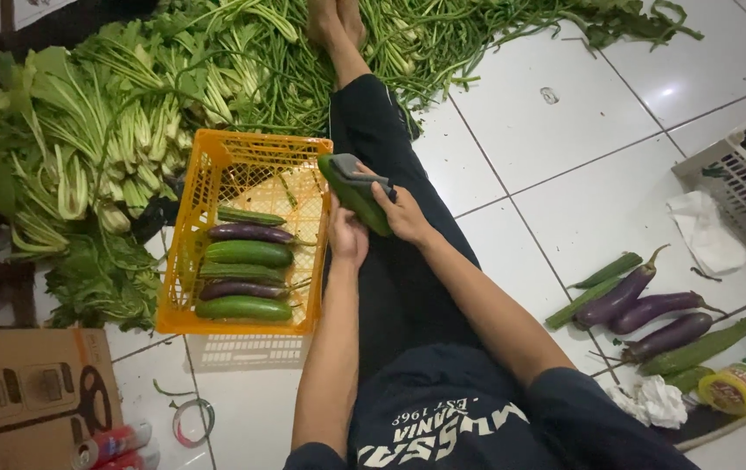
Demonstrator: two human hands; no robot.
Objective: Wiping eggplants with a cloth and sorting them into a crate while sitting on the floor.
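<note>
Both hands (377,222) closed around a smooth green cucumber (354,197), grey cloth (357,168) on top.

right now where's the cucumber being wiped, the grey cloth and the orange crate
cucumber (357,202): head view, bare green middle below the cloth
grey cloth (351,167): head view, fold over the cucumber's top
orange crate (183,228): head view, left wall

leafy greens (77,148) heaped beside an orange crate (190,252); purple eggplants (643,309) on white tiles.

Crate (183,228): sitting left of the legs, vegetables lying inside.
Greens (86,148): piling behind it.
Eggplants (643,313): lying right (on the floor).
</note>
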